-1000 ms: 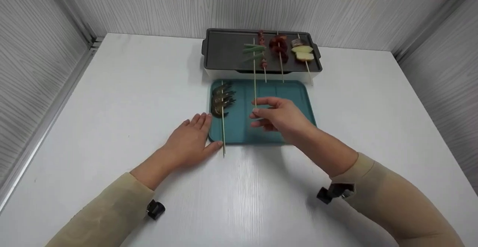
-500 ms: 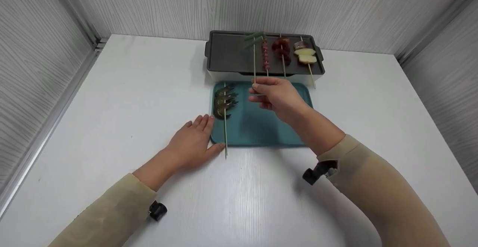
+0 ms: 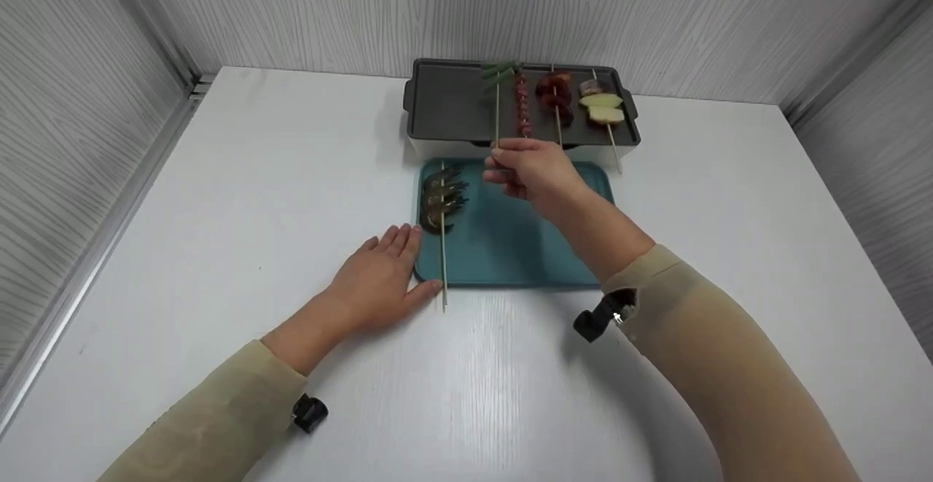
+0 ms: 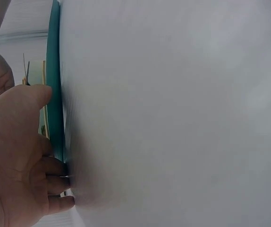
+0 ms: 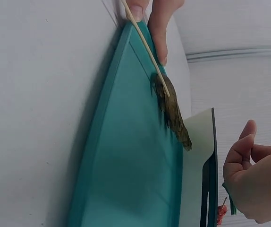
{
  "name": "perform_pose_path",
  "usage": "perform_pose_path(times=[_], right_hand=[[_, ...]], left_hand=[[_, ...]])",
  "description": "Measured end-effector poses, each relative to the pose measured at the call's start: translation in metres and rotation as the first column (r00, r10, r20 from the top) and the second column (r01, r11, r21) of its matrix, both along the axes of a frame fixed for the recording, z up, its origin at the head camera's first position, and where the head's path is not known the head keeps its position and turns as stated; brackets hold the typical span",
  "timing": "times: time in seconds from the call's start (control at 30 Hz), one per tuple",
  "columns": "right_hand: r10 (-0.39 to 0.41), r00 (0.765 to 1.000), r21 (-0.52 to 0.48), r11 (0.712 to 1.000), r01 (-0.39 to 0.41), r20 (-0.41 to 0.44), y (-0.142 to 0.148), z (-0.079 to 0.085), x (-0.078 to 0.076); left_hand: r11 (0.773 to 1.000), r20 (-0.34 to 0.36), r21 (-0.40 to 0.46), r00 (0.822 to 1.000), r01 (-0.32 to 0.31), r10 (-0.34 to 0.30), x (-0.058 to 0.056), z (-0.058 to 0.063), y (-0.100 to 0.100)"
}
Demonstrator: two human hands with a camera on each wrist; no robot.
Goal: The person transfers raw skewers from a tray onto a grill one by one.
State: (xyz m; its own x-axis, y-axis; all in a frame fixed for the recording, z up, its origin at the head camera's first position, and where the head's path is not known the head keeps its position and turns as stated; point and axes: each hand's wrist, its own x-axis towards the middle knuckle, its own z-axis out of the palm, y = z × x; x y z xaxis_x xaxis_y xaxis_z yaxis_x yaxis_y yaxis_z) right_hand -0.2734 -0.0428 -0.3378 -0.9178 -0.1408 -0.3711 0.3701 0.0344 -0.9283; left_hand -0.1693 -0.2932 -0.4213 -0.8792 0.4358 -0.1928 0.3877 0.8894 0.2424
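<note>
The right hand (image 3: pixel 539 172) pinches the bare lower end of the green skewer (image 3: pixel 498 71) between thumb and forefinger, its other fingers curled loosely beneath, just in front of the griddle's front edge. The skewer points toward the griddle's back edge, its green pieces over the middle of the dark griddle (image 3: pixel 448 103); whether they touch the plate cannot be told. Just right of it lies the thin red skewer (image 3: pixel 523 106), followed by the dark red skewer (image 3: pixel 555 99) and, near the right edge, the skewer of pale slices (image 3: pixel 603 106), whose stick juts past the front edge. The griddle stands near the back edge of the white counter (image 3: pixel 291 161), with the teal tray (image 3: pixel 510 249) just in front. Along the tray's left edge lies the shrimp skewer (image 3: pixel 441 197), shrimp toward the back left corner, its stick reaching out over the front edge. The left hand (image 3: pixel 375 274) is spread flat and holds nothing: its fingers are straight with the tips by the tray's left edge, and its thumb touches the tray near the front left corner, beside that stick. Each sleeve carries a small black device (image 3: pixel 312 413) near the cuff.
</note>
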Motion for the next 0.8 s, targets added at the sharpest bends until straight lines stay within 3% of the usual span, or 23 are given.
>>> perform_pose_path(times=[0.8], right_hand=[[-0.005, 1.0, 0.015, 1.0, 0.005, 0.014, -0.008, -0.004, -0.015]], left_hand=[[1.0, 0.005, 0.003, 1.0, -0.005, 0.005, 0.0, 0.0, 0.0]])
